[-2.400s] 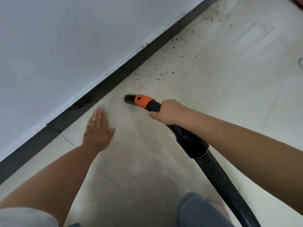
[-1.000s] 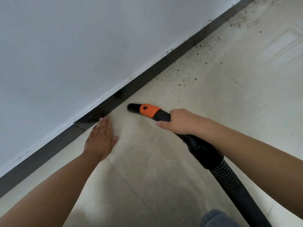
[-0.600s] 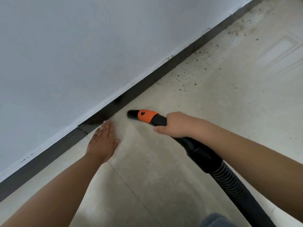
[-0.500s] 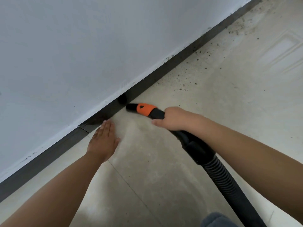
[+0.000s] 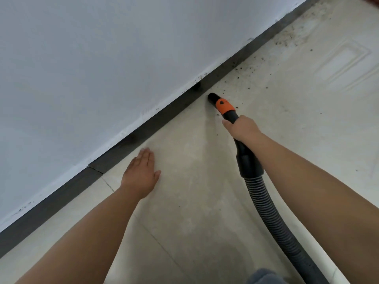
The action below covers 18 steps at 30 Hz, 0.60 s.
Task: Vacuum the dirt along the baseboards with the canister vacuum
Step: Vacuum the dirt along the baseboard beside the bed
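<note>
My right hand (image 5: 243, 128) grips the black vacuum wand just behind its orange collar (image 5: 225, 105). The black nozzle tip (image 5: 212, 97) rests on the pale tile floor, close to the dark baseboard (image 5: 168, 117) that runs diagonally below the white wall. Dark dirt specks (image 5: 249, 68) lie scattered along the baseboard beyond the nozzle, thicker toward the top right (image 5: 291, 41). The ribbed black hose (image 5: 268, 212) trails back to the lower right. My left hand (image 5: 141, 173) lies flat on the floor, palm down, fingers together, beside the baseboard.
The white wall (image 5: 102, 58) fills the upper left. A joint in the baseboard (image 5: 95, 170) sits left of my left hand. A panelled door reflection (image 5: 346, 64) shows on the floor at right. My grey-clad knee (image 5: 264, 276) is at the bottom edge.
The nozzle has advanced along the baseboard toward the dirt and now points more away from me. My left hand stays flat on the floor.
</note>
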Motion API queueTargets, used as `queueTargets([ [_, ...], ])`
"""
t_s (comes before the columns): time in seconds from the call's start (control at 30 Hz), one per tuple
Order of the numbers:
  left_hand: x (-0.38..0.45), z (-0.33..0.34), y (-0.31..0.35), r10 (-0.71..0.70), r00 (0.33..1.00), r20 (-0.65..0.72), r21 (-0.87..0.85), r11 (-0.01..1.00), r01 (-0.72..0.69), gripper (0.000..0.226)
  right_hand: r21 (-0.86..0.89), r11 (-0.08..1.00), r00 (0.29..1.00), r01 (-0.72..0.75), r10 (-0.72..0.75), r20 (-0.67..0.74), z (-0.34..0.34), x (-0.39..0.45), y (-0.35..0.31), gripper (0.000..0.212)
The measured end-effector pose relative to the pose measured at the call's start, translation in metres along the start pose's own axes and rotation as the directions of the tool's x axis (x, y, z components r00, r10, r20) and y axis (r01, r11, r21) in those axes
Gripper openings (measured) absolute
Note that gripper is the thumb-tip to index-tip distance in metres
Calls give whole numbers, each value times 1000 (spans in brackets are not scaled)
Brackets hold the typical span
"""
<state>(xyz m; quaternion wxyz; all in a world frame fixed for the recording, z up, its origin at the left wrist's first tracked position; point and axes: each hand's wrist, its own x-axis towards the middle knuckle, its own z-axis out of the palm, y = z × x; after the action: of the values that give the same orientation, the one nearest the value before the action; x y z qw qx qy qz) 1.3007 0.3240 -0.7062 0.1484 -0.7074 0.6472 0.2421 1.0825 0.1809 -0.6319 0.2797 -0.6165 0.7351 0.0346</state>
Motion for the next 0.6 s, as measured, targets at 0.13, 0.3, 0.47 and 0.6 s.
queueTargets([
  [0.13,5,-3,8,-17,1000,24,29,999,16,62,-36,993,989,111,-106,104,15,-8,-12,50],
  [0.3,8,-19,26,-12,999,30,68,998,10,62,-64,986,974,152,-138,181,8,-6,-1,50],
  [0.47,12,-43,42,0,1000,7,108,994,-1,62,12,1000,996,29,-30,87,-21,18,20,51],
  [0.6,13,-45,47,-45,999,26,50,998,43,62,-1,999,989,50,-49,143,-29,28,27,56],
])
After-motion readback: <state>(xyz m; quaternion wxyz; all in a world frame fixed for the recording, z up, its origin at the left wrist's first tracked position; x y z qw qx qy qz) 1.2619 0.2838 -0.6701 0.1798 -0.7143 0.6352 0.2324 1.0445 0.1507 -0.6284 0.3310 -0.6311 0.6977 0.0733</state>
